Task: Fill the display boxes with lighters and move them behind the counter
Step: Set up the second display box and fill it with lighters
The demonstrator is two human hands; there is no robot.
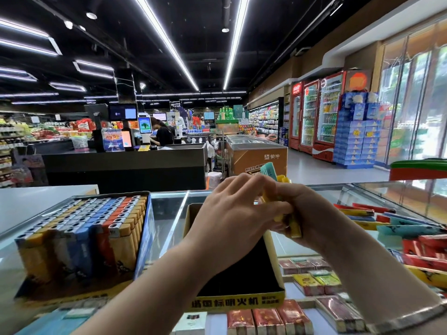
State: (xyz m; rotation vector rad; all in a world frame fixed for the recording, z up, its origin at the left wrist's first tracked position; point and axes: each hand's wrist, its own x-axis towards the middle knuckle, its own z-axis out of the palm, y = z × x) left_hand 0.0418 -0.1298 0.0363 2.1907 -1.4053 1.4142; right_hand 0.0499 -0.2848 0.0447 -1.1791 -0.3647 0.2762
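- I see both hands meeting just above centre, over the glass counter (169,213).
- My right hand (312,213) is curled round a bunch of yellow lighters (295,224), with a teal one poking up at 12 o'clock from the knuckles.
- My left hand (232,213) has its fingers bent onto the same bunch, pinching at it from the 9 o'clock side.
- Under the hands sits the open yellow display box (273,262), its dark inside showing no lighters that I can make out.
- At 9 o'clock of that box stands the full display box (145,235), packed with upright orange, blue, red and white lighters.
- At 3 o'clock lies a heap of loose lighters (411,233), red, teal and yellow, on the glass.
- Cigarette packs (266,320) show beneath the glass at 6 o'clock.
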